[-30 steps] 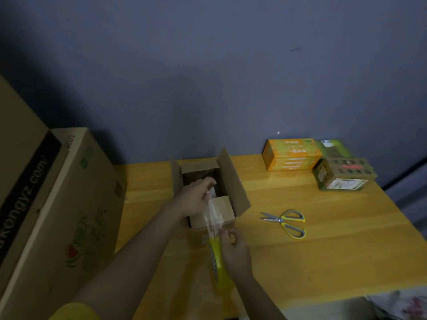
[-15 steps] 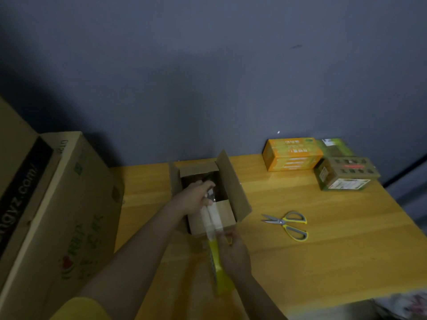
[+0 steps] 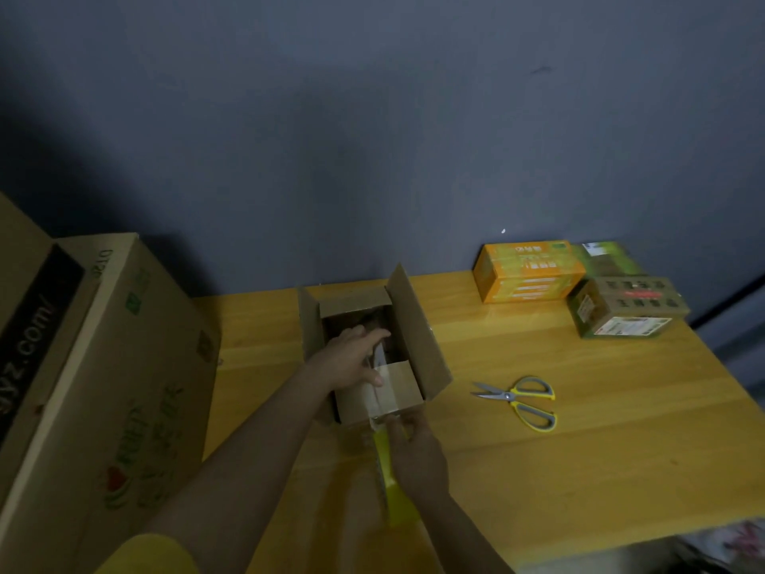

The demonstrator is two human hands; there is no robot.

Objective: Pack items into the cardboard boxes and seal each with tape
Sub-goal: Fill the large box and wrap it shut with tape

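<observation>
The right hand (image 3: 418,453) is reaching in from below, fingers gripping the yellow tape roll (image 3: 389,482) just before the box (image 3: 372,358). The left hand (image 3: 352,358) is stretching over the box in the table's (image 3: 579,449) middle, pressing the tape strip (image 3: 378,391) on a flap with straight fingers. At left, a big carton (image 3: 82,387) is showing ".com/" and "3210".

Both forearms are bare down to the hands; a yellow sleeve (image 3: 149,555) covers the left upper arm.
</observation>
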